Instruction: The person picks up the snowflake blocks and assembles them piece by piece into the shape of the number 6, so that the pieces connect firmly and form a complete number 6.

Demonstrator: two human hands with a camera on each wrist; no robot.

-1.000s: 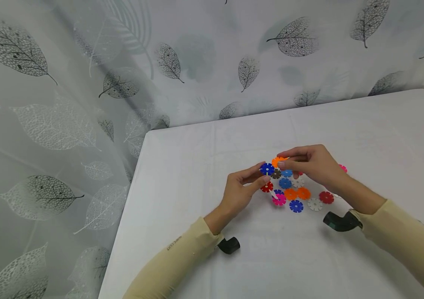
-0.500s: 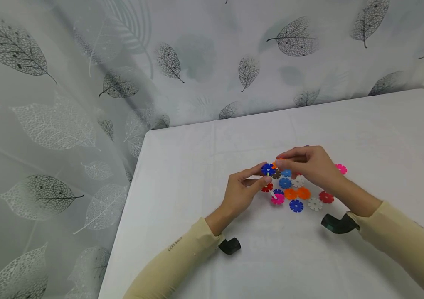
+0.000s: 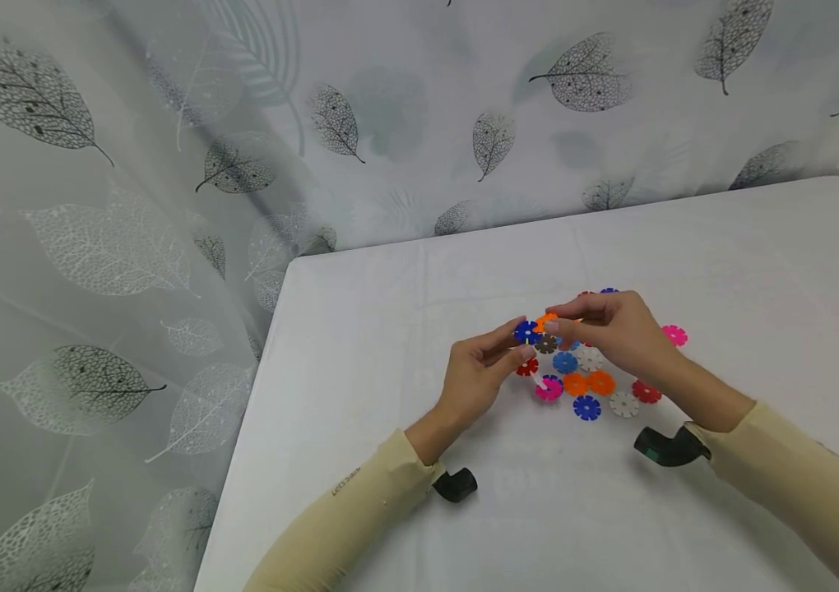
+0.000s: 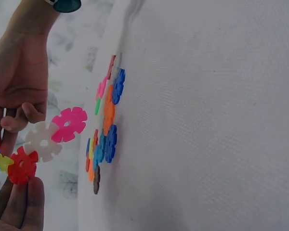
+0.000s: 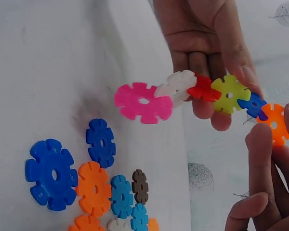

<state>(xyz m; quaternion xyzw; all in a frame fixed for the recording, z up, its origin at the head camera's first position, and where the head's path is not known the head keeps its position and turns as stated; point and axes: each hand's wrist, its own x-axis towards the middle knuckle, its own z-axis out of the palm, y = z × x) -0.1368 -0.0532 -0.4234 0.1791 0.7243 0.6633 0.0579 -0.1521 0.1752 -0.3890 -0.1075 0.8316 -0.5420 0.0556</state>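
A chain of slotted flower-shaped discs hangs between my hands, joined edge to edge. From its free end run a pink disc [image 5: 143, 102], a white disc [image 5: 179, 85], a red disc [image 5: 205, 88], a yellow-green disc [image 5: 231, 94] and a blue disc [image 5: 254, 103]. My left hand [image 3: 466, 380] holds the chain near its upper end, thumb and fingers at the blue and yellow-green discs. With thumb and fingertips, my right hand [image 3: 623, 333] pinches an orange disc [image 5: 273, 126], whose edge meets the blue disc's edge. The pink end dangles over the table.
Loose discs lie on the white table [image 3: 360, 329] beneath the hands, among them a blue disc [image 3: 586, 407], a brown disc [image 3: 546, 344] and a pink disc [image 3: 674, 335]. Black curved wrist pieces [image 3: 671, 446] stick out under both sleeves. A leaf-patterned curtain [image 3: 390, 123] stands behind.
The orange disc has moved left from beside the blue disc until the two overlap. My right hand has shifted slightly, uncovering more loose discs behind it; the left hand stays almost in place.
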